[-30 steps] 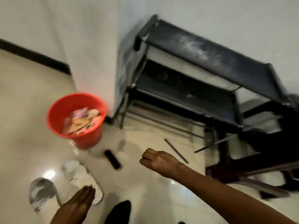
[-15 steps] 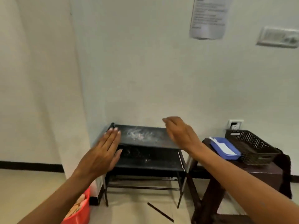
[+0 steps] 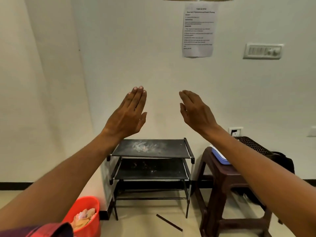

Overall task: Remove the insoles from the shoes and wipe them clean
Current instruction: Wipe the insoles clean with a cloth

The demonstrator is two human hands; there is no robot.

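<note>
My left hand (image 3: 130, 113) and my right hand (image 3: 196, 112) are raised in front of me against the white wall, palms facing each other. Both are flat, with the fingers straight, and hold nothing. They hover well above a black shoe rack (image 3: 150, 148) with dusty, bare shelves. No shoes or insoles are in view.
A red bucket (image 3: 89, 202) with crumpled paper stands on the floor at the lower left. A brown plastic stool (image 3: 220, 178) at the right carries a blue box (image 3: 220, 156) and a dark basket (image 3: 254, 145). A black rod (image 3: 169, 222) lies on the floor. A printed sheet (image 3: 199, 29) hangs on the wall.
The view has tilted up from the floor to the wall, so the white slippers dropped out of sight. Both hands rose from low positions to head height, flat and apart.
</note>
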